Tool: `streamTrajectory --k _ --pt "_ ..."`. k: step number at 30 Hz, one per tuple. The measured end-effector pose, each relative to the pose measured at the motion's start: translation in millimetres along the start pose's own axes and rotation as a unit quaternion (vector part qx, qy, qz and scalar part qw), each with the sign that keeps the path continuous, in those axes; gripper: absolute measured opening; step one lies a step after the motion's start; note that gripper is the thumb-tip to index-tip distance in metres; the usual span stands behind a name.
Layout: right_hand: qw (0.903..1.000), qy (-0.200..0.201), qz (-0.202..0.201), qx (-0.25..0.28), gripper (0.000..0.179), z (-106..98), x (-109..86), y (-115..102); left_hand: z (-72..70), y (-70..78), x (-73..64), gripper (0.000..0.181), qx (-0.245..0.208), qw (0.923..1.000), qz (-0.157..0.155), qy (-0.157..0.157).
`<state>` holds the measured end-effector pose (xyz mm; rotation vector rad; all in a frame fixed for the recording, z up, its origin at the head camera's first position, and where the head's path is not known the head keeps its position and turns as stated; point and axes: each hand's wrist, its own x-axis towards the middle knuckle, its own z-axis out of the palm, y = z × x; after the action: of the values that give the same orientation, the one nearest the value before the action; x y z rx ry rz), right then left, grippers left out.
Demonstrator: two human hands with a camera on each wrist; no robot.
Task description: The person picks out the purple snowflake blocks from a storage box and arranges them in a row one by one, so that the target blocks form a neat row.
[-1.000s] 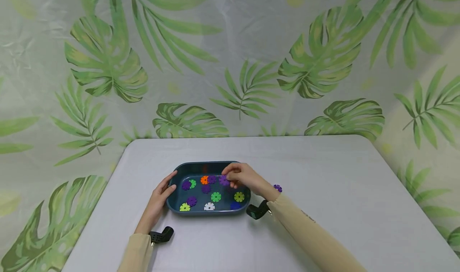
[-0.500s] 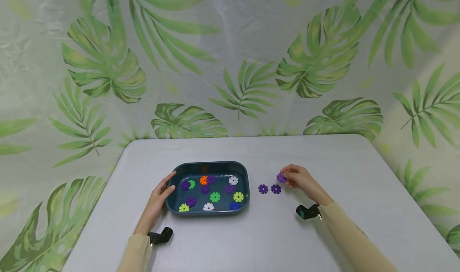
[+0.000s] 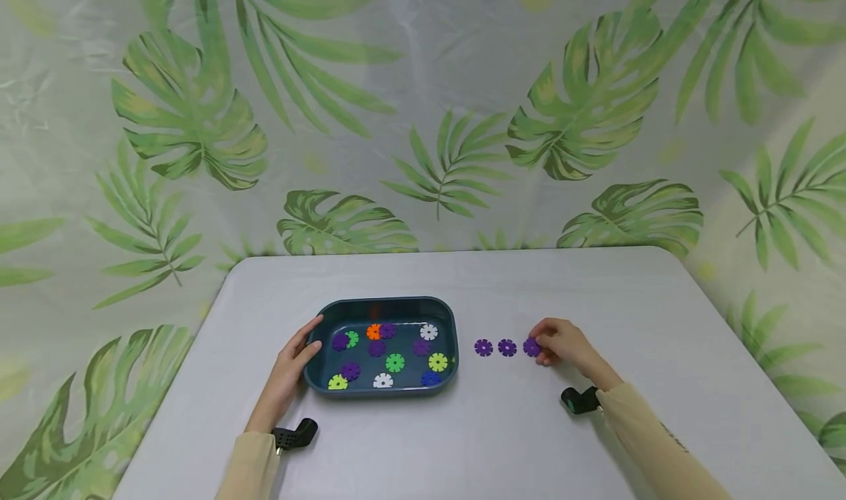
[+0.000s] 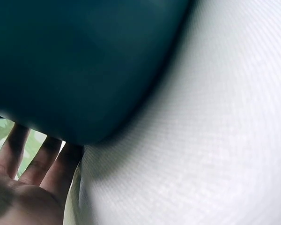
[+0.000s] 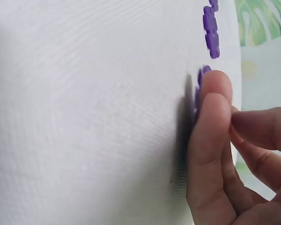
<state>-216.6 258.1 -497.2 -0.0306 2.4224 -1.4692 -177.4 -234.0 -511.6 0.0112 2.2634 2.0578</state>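
A dark teal tray (image 3: 380, 393) holds several notched plastic discs, among them a green disc (image 3: 394, 363) and an orange disc (image 3: 373, 331). My left hand (image 3: 291, 360) rests at its left end, thumb and fingertips at the rim. In the left wrist view, the spread fingers (image 4: 44, 157) touch the tray's outer wall. Right of the tray, my right hand (image 3: 565, 343) holds a purple disc (image 3: 530, 347) by its edge at the tabletop. Fingertips partly cover that disc in the right wrist view. Two more purple discs, a nearer one (image 3: 507, 347) and a farther one (image 3: 484, 347), lie in line with it.
The white-covered table (image 3: 423, 448) ends at a far edge before a leaf-patterned backdrop (image 3: 449, 118). A black wrist camera (image 3: 297, 434) sits on the left wrist and another camera (image 3: 579, 400) on the right wrist.
My right hand lifted a purple disc out of the tray, carried it right and lowered it to the table beside the two others. The left hand stays at the tray.
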Motion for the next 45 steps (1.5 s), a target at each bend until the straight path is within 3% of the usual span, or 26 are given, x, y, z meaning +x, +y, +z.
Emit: streamTrajectory --k 8,13,20,29,36,45 --pt "0.9987 0.007 -0.02 -0.047 0.016 2.9 3.1 -12.0 -0.5 0.7 -1.2 0.049 0.003 1.0 0.003 0.003" --pt "0.9979 0.002 -0.06 0.022 0.025 10.3 8.5 -39.1 -0.9 1.8 -2.4 0.049 0.001 1.0 0.005 0.004" --pt "0.9873 -0.062 -0.094 0.112 0.03 44.2 17.3 -90.0 -0.8 -1.0 0.6 0.049 -0.003 1.0 0.001 0.009" --pt "0.9741 -0.161 -0.122 0.102 0.033 97.1 29.7 -127.3 -0.7 -2.9 1.6 0.049 0.003 0.9999 0.009 0.007" --pt "0.9763 -0.19 -0.075 0.072 0.029 126.0 35.8 -136.3 0.3 -1.8 0.9 0.049 0.003 0.9998 0.018 0.0" --pt "0.9825 -0.184 -0.03 -0.008 0.025 143.7 40.7 -147.3 -0.1 -2.9 0.3 0.049 0.0 0.9999 0.014 0.005"
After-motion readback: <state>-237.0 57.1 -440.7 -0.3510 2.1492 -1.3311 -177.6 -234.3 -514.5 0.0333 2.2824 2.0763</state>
